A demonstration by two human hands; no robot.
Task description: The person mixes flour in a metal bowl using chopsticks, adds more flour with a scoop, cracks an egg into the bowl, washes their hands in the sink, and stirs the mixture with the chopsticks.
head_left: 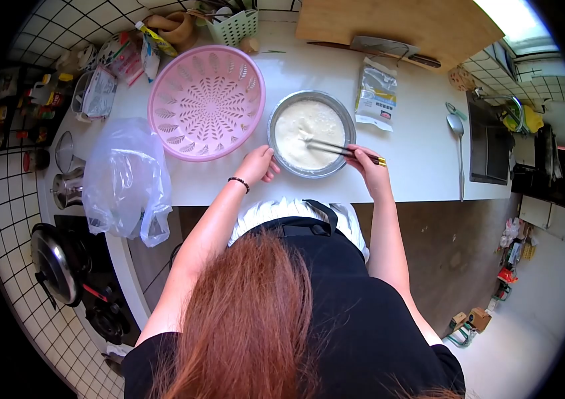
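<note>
A round metal bowl [278,156] stands near the front edge of the white counter, with a pale, lumpy flour mixture [299,130] inside. My right hand [370,169], at the bowl's right side, is closed on a pair of dark chopsticks [335,150] whose tips dip into the mixture. At the bowl's lower left rim is my left hand [256,165], fingers a little apart and curled toward the metal; it holds no object. A pink perforated basket [209,100] sits just left of the bowl. Right of the bowl lies a grey and white packet [376,94].
A clear plastic bag [126,176] drapes over the counter's left part. Along the back are a green basket [234,28], a wooden board [395,23] and a knife [425,60]. A ladle [458,149] lies beside the sink [488,143] at right. A lidded pan [55,266] is lower left.
</note>
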